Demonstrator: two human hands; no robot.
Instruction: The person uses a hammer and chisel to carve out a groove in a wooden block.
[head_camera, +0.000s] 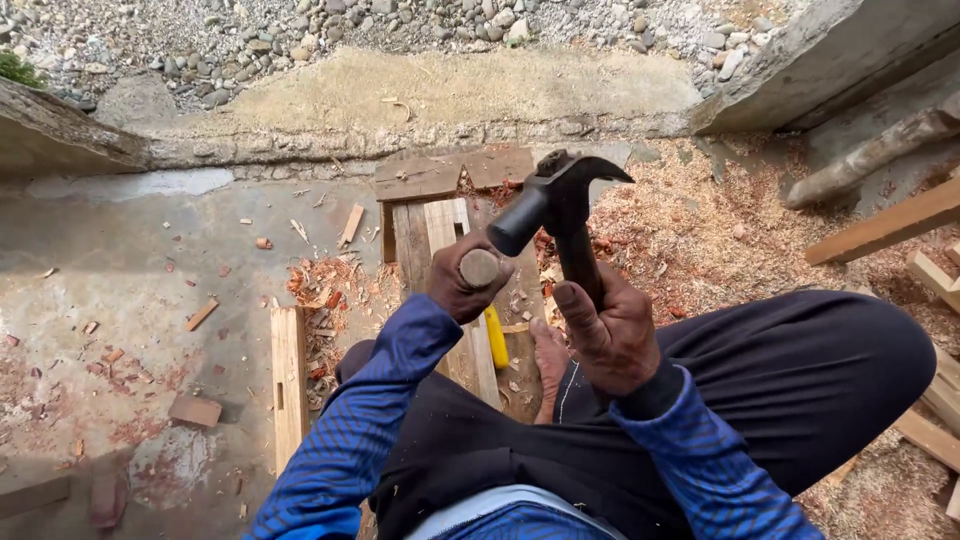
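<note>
Right hand (610, 335): clenched round the dark handle of a claw hammer (555, 200), head raised, striking face turned toward the chisel. Left hand (462, 280): clenched round an upright chisel (480, 268), its round butt showing above the fist. Step judged: chiselling a pale wooden plank (452, 290) pinned under a bare foot (548, 365). Next move would call for a square blow on the butt, clear of the knuckles. Hammer face just above and right of the butt, apart. Yellow-handled tool (496, 338) beside the plank; wood chips (320, 285) on the concrete floor (140, 270).

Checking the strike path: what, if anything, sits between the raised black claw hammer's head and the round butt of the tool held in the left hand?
Nothing visible: the black claw hammer in the right hand hangs just above the round wooden tool butt gripped by the left hand.
</note>
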